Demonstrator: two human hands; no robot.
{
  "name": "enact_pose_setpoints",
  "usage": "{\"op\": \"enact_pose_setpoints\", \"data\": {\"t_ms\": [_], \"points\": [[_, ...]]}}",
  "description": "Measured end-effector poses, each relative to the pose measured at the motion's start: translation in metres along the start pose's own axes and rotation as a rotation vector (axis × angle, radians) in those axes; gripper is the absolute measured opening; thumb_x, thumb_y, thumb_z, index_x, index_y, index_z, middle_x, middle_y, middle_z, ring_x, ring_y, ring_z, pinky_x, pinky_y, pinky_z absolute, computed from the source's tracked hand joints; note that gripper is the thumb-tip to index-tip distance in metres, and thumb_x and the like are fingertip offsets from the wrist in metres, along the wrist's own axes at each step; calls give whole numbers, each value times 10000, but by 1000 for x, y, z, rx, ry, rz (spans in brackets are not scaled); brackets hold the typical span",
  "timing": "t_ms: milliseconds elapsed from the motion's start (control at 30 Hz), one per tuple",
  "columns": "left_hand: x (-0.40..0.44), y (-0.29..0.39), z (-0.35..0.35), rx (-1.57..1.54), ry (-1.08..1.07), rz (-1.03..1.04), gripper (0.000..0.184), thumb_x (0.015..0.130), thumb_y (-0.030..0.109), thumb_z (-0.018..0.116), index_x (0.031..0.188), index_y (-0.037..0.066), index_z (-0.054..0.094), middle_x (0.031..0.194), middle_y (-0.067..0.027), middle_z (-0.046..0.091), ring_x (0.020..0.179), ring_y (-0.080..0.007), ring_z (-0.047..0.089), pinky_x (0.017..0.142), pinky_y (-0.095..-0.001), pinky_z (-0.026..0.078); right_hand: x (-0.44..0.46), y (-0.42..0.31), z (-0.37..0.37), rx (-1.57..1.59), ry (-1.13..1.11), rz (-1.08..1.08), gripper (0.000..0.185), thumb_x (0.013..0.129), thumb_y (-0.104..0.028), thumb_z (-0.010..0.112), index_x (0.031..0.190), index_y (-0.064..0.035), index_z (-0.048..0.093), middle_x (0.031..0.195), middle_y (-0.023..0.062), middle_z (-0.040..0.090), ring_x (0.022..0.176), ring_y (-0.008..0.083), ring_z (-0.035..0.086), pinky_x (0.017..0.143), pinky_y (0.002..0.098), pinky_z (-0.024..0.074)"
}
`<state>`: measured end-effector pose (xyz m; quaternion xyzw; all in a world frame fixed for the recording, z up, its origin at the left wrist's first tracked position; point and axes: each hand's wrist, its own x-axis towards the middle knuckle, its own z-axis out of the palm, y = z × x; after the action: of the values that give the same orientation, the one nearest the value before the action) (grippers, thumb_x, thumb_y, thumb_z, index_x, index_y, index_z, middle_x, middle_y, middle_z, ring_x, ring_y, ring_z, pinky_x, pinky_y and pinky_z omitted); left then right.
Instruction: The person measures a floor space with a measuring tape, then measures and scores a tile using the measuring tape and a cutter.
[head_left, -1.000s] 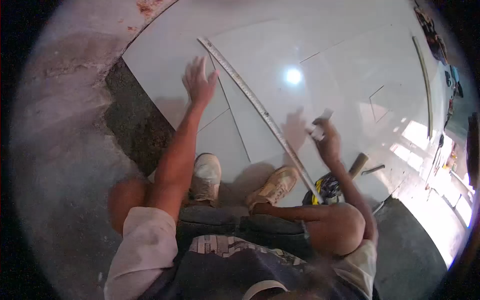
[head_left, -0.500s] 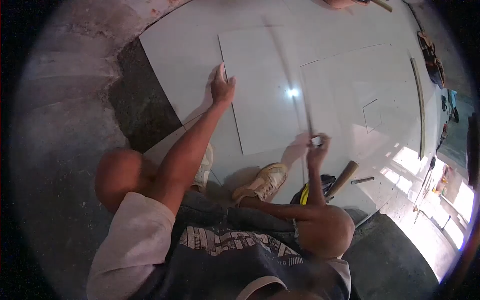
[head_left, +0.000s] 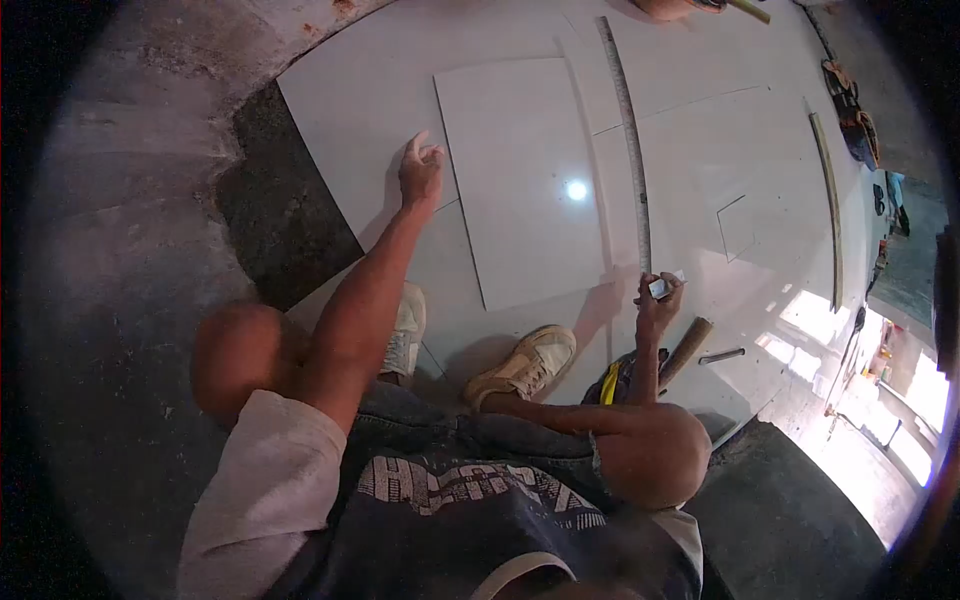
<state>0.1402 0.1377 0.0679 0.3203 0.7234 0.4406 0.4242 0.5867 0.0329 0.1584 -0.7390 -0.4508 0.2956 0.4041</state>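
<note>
A loose pale tile point(head_left: 520, 180) lies on the tiled floor in front of my shoes. My left hand point(head_left: 421, 175) is just left of the tile's long left edge, thumb and forefinger apart, holding nothing. Right of the tile, my right hand point(head_left: 657, 300) is closed on the near end of a long metal ruler point(head_left: 632, 140), which reaches away from me with markings along it. A small whitish piece point(head_left: 660, 288) also shows between those fingers; I cannot make out what it is.
Bare dark ground point(head_left: 285, 200) borders the tiles at left. Beside my right forearm are a black and yellow item point(head_left: 612, 385), a wooden handle point(head_left: 688, 355) and a short metal bar point(head_left: 722, 356). A long wooden strip point(head_left: 828, 210) and sandals point(head_left: 855, 120) lie farther right.
My left hand has come off the tile's left edge and moved slightly left. The right hand has swung the ruler rightward, off the tile to its right side.
</note>
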Motion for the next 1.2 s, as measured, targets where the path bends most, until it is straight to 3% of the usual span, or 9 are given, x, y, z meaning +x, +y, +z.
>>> {"op": "enact_pose_setpoints", "data": {"t_ms": [267,367,467,600,667,767,933,1033,1200], "points": [[15,14,-10,187,95,161,560,953,303,666,1423,46,506,1290,-165,646,1213,-292,610,1021,-397,489,41,15,-33,-284,-143,-361,283,847,-42,821,1049,-38,624,903,61,671,804,150,660,710,297,534],[-5,43,-14,751,136,725,605,968,358,667,1488,134,455,1489,-139,509,1354,-325,502,1101,-461,432,72,-38,-31,-353,-320,-448,283,826,-61,845,993,-39,617,940,68,673,859,113,640,743,279,523],[-21,62,7,784,-95,986,634,973,362,660,1541,257,399,1599,-96,370,1432,-357,402,1145,-572,355,117,-67,-35,-373,-528,-313,232,870,-88,808,981,-42,609,895,49,692,828,133,672,744,299,540],[-25,60,44,955,-266,902,633,1006,340,609,1579,346,339,1650,-52,287,1508,-366,285,1165,-686,258,151,-115,-28,-547,-709,-271,215,880,-90,775,1000,-63,598,927,82,716,882,196,705,786,333,538],[-14,44,49,1024,-307,868,608,989,348,627,1551,341,395,1640,-49,301,1496,-358,296,1167,-646,273,170,-113,-25,-668,-728,-335,201,895,-63,713,1054,-93,595,983,135,731,979,354,717,803,413,547],[-7,23,53,1053,-311,819,602,976,360,638,1538,339,421,1640,-44,295,1494,-357,287,1153,-658,275,204,-93,-13,-836,-583,-376,231,898,-11,644,1098,-114,588,998,132,733,995,391,699,811,456,537],[-21,25,58,1105,-324,644,618,1029,413,550,1593,317,318,1682,-81,207,1534,-411,187,1147,-745,208,231,-57,34,-1008,-504,-594,287,882,8,621,1115,-156,587,967,148,728,946,380,697,843,515,520],[-23,23,70,1084,-256,551,637,1027,495,516,1597,290,317,1694,-105,168,1540,-445,132,1127,-780,181,225,-60,83,-896,-470,-490,291,866,-21,670,1116,-143,586,1022,143,719,1005,380,678,878,506,518],[-9,30,89,1070,-167,466,671,1020,549,498,1597,253,325,1696,-143,142,1538,-473,112,1125,-790,137,215,-65,161,-835,-508,-741,400,880,-107,717,1258,-118,587,1171,89,702,1224,341,588,970,471,503]]}}
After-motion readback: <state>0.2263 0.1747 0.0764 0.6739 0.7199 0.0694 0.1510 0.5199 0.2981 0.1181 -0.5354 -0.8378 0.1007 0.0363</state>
